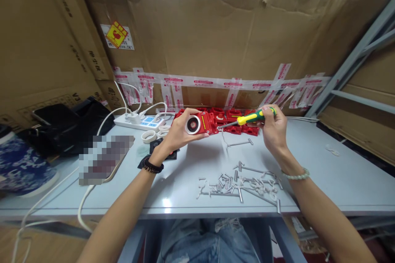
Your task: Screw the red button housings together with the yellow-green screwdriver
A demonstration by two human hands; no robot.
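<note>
My left hand grips a red plastic device with a round white-rimmed opening, held above the grey table. My right hand holds a yellow-and-green screwdriver. Its metal tip points left and meets the right side of the red device. A row of similar red parts lies behind, against the cardboard wall. Several metal screws and long pins are scattered on the table below my hands, and one long pin lies apart, nearer the red parts.
A white power strip with cables sits at the back left beside tape rolls. A black bag and a blue patterned object occupy the left. Taped cardboard walls the back; a metal shelf frame stands right.
</note>
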